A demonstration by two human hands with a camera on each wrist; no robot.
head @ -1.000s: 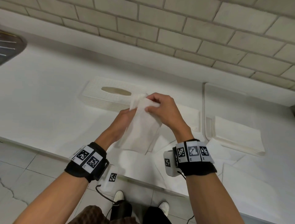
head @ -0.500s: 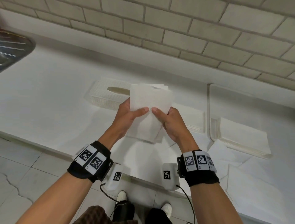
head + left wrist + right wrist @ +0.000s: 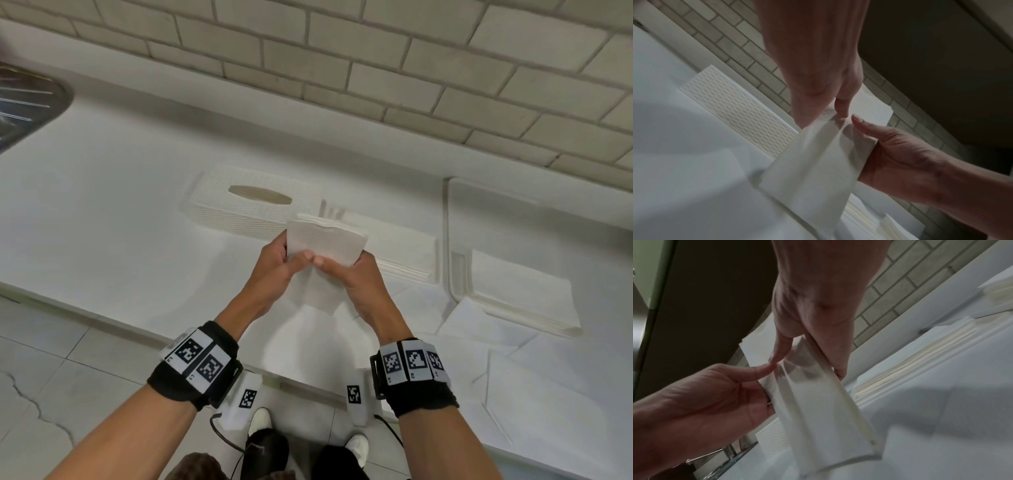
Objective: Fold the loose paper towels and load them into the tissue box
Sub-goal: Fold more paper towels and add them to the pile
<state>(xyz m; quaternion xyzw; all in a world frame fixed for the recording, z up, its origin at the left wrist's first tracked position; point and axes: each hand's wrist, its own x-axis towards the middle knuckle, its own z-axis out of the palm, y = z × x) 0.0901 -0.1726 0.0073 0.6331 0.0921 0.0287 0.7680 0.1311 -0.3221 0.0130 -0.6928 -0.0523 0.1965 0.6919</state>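
Note:
I hold a folded white paper towel (image 3: 322,250) upright above the counter. My left hand (image 3: 281,263) grips its left edge and my right hand (image 3: 346,274) grips its right edge, thumbs almost meeting on the front. In the left wrist view the paper towel (image 3: 818,162) hangs from both thumbs. The right wrist view shows the paper towel (image 3: 818,402) bent into a shallow channel. The white woven tissue box (image 3: 246,209) lies just behind my hands, its oval slot facing up. A stack of folded towels (image 3: 394,246) lies right of the box.
Loose unfolded towels (image 3: 548,387) are spread on the white counter (image 3: 102,222) near its front edge. A second stack of towels (image 3: 520,294) sits on a white tray (image 3: 455,274) at the right. A metal sink (image 3: 27,102) is at far left. A brick wall runs behind.
The towel went from being creased with my right hand on top to being held upright by both side edges. Both hands have shifted slightly right of the tissue box slot.

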